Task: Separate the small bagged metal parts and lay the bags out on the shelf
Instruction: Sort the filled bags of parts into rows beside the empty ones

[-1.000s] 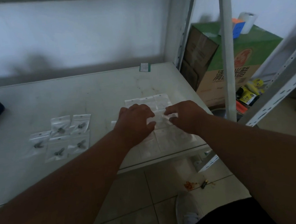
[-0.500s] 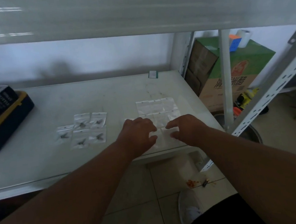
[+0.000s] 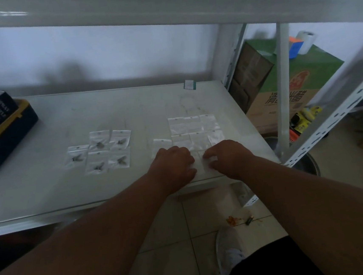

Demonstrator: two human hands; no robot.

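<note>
**Hands working the joined bag sheet at the shelf's front edge**

Both hands are resting on the sheet of clear bags (image 3: 194,131) near the front right corner of the shelf (image 3: 107,113). Left hand (image 3: 174,162) is lying knuckles-up with fingers curled down onto the plastic; right hand (image 3: 229,157) is doing likewise, thumb and forefinger appearing to be pinching the sheet's near row. Whether either hand is fully gripping a bag, I cannot tell; fingertips are hidden beneath the knuckles. Judgement: hands are sitting close together, just apart, probably to tear one bag from its neighbour along a seam, one hand anchoring and the other pulling.

Five bags with metal parts (image 3: 98,152) are lying flat in a loose block toward the shelf's middle, well apart from the sheet, presumably kept clear so the finished ones are staying sorted.

A dark box on a yellow-trimmed case (image 3: 0,130) is sitting at the left edge; a green carton (image 3: 304,85) is standing beyond the right edge.

Compared with a second ago: hands have been shifting toward the sheet's near rows, and the camera has been tilting so the left box is now showing.
</note>
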